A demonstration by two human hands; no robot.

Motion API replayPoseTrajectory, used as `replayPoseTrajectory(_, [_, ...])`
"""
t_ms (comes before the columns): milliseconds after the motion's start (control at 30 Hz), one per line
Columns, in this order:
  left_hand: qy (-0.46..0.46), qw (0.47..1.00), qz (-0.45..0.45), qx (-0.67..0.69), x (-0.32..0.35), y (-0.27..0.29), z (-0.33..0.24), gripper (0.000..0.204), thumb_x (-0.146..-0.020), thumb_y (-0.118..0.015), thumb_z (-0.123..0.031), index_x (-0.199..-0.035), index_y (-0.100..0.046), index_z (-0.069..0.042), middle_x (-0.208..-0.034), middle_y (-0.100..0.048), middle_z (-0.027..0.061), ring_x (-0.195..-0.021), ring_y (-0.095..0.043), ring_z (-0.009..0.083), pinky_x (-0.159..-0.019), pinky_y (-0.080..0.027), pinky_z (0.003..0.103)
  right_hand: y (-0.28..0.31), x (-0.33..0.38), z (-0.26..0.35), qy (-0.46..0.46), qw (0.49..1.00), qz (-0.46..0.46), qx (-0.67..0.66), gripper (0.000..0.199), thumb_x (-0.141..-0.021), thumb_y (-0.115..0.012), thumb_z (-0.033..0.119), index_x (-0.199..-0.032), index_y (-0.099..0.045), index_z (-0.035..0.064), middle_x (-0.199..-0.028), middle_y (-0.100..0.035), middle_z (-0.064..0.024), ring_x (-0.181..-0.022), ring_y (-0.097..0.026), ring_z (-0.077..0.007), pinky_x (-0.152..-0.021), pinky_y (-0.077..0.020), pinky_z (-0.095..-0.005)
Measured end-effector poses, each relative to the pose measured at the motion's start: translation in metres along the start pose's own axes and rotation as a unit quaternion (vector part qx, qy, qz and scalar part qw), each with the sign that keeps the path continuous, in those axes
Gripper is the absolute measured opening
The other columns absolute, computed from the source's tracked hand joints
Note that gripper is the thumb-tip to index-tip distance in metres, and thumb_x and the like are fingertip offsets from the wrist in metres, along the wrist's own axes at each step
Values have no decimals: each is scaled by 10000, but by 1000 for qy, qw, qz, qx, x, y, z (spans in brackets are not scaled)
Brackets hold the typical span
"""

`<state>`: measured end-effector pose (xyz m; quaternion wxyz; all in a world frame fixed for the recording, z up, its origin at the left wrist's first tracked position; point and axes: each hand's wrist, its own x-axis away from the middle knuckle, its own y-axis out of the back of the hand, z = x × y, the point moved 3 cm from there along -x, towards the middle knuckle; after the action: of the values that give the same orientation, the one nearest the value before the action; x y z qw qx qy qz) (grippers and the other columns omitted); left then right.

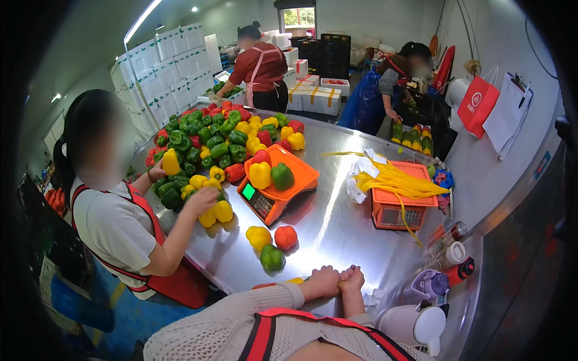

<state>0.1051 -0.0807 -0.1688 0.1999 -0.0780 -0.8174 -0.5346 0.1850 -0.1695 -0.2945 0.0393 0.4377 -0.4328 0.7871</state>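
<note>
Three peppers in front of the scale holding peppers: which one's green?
The trio's lowest pepper in view; the yellow pepper and red pepper sit above it.

A red bag (475, 107) hangs beside a clipboard (507, 120), and white boxes (165, 72) stand stacked.

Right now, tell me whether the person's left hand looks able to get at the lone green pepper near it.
Probably yes: the green pepper sits ahead and to the left of the left hand, with bare metal tabletop between; the red pepper and yellow pepper stand beyond it.

A head-worn fisheye looks down across the table (343, 243).
</note>
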Motion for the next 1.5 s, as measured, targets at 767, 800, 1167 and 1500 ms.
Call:
replayPoseTrajectory(767, [-30, 999, -20, 15, -8, 3, 4, 333, -807, -645, -252, -1020, -720, -7, -1106, -657, 217, -1078, -622, 376, -898, -524, 485, 58, 78, 6, 50, 987, 88, 125, 268, -963, -635, 237, -1168, -537, 93, -1107, -617, -84, -1027, -602, -251, -905, -513, -424])
replayPoseTrajectory(800, [-28, 999, -15, 14, -8, 4, 3, 332, -806, -646, -255, -1017, -722, -10, -1106, -658, 219, -1078, -623, 375, -897, -525, 482, 72, 70, 4, 39, 988, 66, 133, 257, -976, -616, 287, -1146, -556, 104, -1101, -623, -83, -1007, -602, -248, -904, -508, -423])
replayPoseTrajectory(1167, [-26, 999, -9, 31, -8, 7, 10, 344, -819, -633, -277, -1017, -727, -13, -1106, -665, 216, -1068, -632, 375, -899, -533, 469, 9, 80, -9, -63, 922, 69, 376, 311, -996, -561, 428, -848, -567, 155, -636, -512, 26, -473, -406, -110, -414, -304, -254])
replayPoseTrajectory(1500, [-57, 997, -2, 47, -3, 8, 9, 347, -801, -651, -257, -1018, -705, 8, -1101, -662, 217, -1068, -627, 379, -905, -523, 477, 18, 45, -9, 194, 849, 104, 480, 157, -974, -628, 219, -923, -623, 70, -759, -586, -6, -594, -524, -108, -478, -406, -289])
